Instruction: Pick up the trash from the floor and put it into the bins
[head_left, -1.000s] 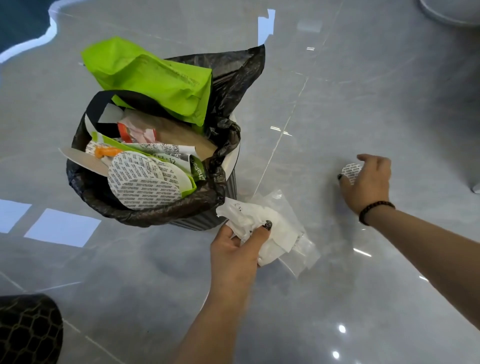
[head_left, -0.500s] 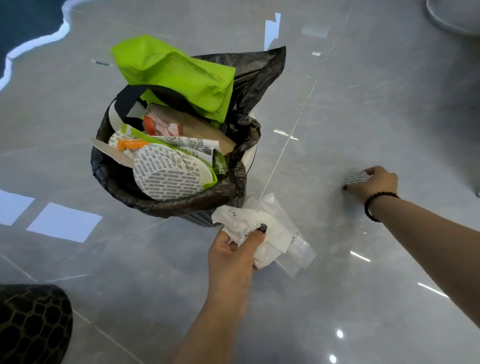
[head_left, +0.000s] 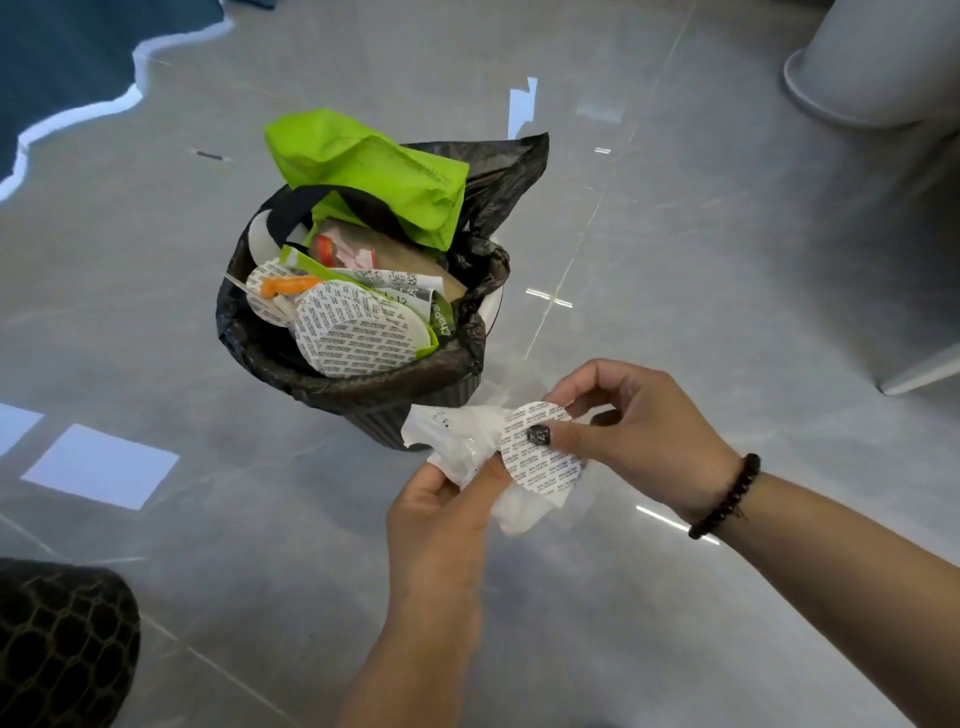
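A small dark bin (head_left: 431, 400) lined with a black bag (head_left: 498, 176) stands on the grey floor, heaped with a lime green bag (head_left: 374, 166), printed round seals and paper. Just in front of it my left hand (head_left: 441, 514) grips a bundle of crumpled white paper and clear plastic (head_left: 457, 441). My right hand (head_left: 639, 436) pinches a round white printed seal (head_left: 545, 462) between thumb and fingers and holds it against that bundle. Both hands are close together, to the right of and below the bin's rim.
The glossy grey tiled floor (head_left: 675, 312) surrounds the bin. A grey round base (head_left: 872, 67) stands at the top right. A dark patterned object (head_left: 57, 644) sits at the bottom left, and a dark rug edge (head_left: 67, 57) lies at the top left.
My right hand lifted the round seal off the floor at the right and brought it left to the bundle in my left hand. The left hand kept its grip.
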